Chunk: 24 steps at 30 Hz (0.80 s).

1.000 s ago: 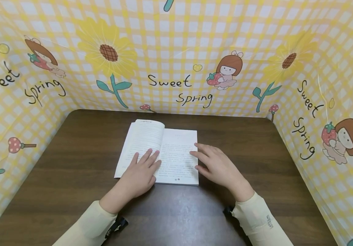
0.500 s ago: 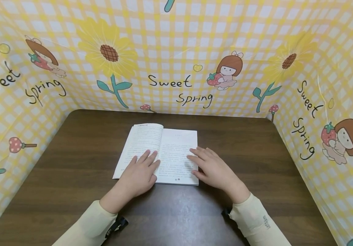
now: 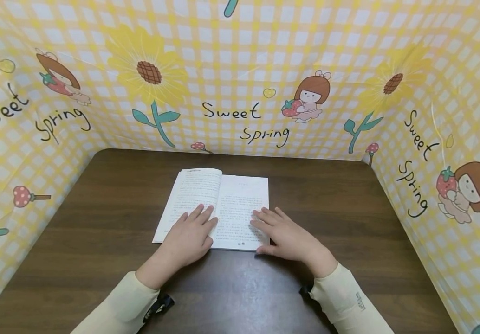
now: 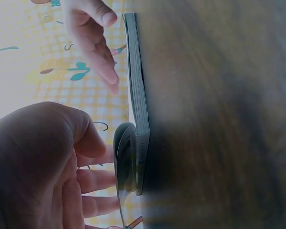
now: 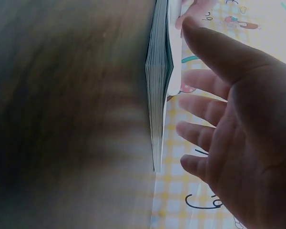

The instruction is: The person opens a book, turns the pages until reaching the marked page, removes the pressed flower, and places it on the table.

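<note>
An open book [image 3: 240,190] with printed pages lies on the brown table in the head view. Its left side is a thin set of turned pages, bulging near the spine. My left hand [image 3: 190,236] rests with spread fingers on the lower left page beside the spine; in the left wrist view its fingertips touch that raised page [image 4: 126,162]. At the lower right edge is my right hand [image 3: 288,234], fingers extended over the right page. The right wrist view shows its fingers [image 5: 200,105] apart from the thick page block [image 5: 157,86], holding nothing.
The dark wooden table [image 3: 110,199] carries the book near its middle. A yellow-checked cloth [image 3: 231,60] with flowers and lettering walls in the back and both sides. Black straps [image 3: 158,308] show at the sleeve cuffs.
The turned left pages have settled flatter and lower. My right hand has moved left and nearer to me, from the right edge toward the lower right corner. My left hand has stayed put.
</note>
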Each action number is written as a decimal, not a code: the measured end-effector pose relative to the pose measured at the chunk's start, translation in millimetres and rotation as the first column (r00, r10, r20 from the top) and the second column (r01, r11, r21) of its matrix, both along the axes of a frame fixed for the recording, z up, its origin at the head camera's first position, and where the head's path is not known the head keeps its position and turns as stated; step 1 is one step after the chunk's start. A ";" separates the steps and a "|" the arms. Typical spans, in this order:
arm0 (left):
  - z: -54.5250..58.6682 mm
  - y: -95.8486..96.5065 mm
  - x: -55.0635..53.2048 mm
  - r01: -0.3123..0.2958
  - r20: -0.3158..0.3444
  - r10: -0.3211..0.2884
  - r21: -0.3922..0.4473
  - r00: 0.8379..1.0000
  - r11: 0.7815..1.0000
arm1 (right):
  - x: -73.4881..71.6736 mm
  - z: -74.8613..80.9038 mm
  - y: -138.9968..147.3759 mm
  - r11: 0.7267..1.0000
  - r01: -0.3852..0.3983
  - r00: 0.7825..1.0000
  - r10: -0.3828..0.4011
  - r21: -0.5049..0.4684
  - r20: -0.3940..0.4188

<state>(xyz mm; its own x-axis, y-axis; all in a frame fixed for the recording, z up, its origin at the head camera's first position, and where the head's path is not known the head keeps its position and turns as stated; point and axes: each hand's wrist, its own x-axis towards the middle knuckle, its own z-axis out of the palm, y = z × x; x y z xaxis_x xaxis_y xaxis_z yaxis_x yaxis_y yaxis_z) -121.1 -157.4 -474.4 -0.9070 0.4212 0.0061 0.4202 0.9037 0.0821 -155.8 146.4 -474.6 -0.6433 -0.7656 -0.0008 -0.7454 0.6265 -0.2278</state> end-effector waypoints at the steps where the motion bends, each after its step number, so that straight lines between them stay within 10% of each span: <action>1: -0.3 0.1 0.2 0.000 0.002 0.000 0.003 1.000 1.000 | 0.4 -0.4 0.0 1.000 0.000 1.000 0.000 0.002 0.011; 24: 1.6 7.7 3.5 -0.006 0.002 0.006 0.006 1.000 1.000 | 2.3 -2.3 1.9 0.995 0.049 0.999 -0.047 0.092 -0.025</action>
<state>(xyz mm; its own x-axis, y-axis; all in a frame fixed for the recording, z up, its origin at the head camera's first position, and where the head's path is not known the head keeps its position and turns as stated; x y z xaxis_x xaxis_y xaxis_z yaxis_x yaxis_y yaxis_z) -117.6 -149.7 -472.8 -0.9096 0.4153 0.0072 0.4143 0.9058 0.0885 -153.5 148.4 -476.9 -0.6797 -0.7313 -0.0555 -0.7184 0.6792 -0.1503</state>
